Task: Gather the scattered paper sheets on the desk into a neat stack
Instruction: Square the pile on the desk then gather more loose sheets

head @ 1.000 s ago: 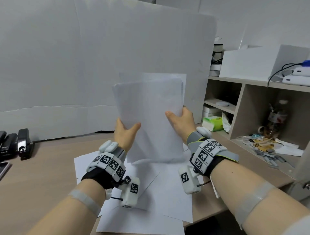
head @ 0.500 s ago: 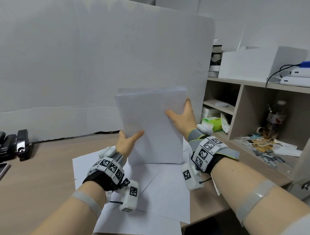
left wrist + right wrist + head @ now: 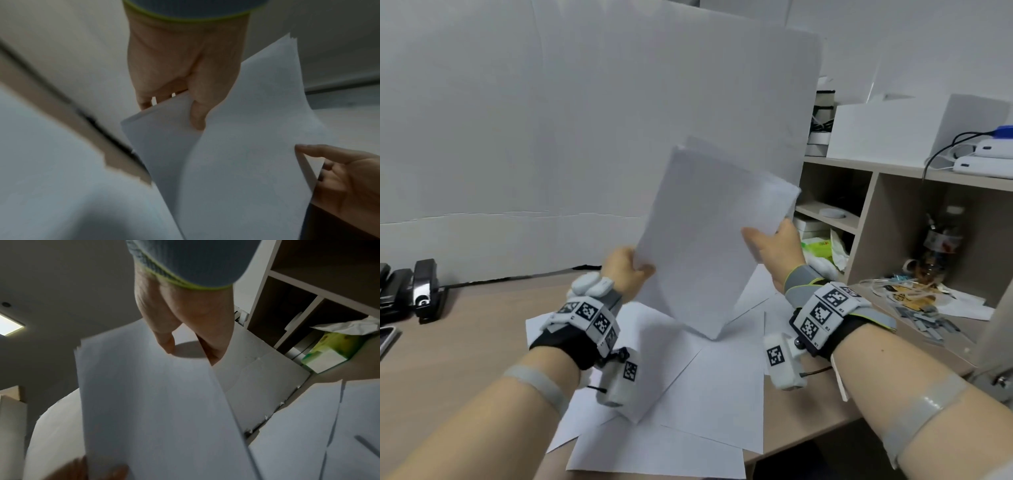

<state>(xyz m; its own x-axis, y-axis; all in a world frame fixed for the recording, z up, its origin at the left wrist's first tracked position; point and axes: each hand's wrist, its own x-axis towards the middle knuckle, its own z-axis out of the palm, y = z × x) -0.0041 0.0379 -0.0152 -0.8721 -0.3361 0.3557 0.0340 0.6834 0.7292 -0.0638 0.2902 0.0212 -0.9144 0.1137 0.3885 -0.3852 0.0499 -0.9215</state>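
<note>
At the far left of the head view a row of black staplers (image 3: 417,291) sits on the desk (image 3: 448,346), well apart from the work. Right of them, in the lower middle of the frame, the left hand (image 3: 625,272) is raised off the desk and pinches the left edge of a bundle of sheets (image 3: 709,246), thumb on the near face and fingers curled behind, as the left wrist view confirms. The bundle is held up in the air above the desk, tilted so its top leans toward the upper right and one lower corner points down at the loose sheets (image 3: 688,387) lying overlapped and askew on the desk below. The right hand (image 3: 774,248) clamps the bundle's right edge the same way, thumb in front and fingers behind, wrist bent upward. To the right stands a shelf unit (image 3: 866,219) with a green pack (image 3: 822,248) in its lower bay. The risk, as I judge it, lies in the bundle's top edges, which already show slightly stepped: a loose pinch or a hard tap down could let inner sheets slide out or fan apart. The hanging corner could also catch and shove the loose sheets, some of which overhang the front edge, off the desk.
</note>
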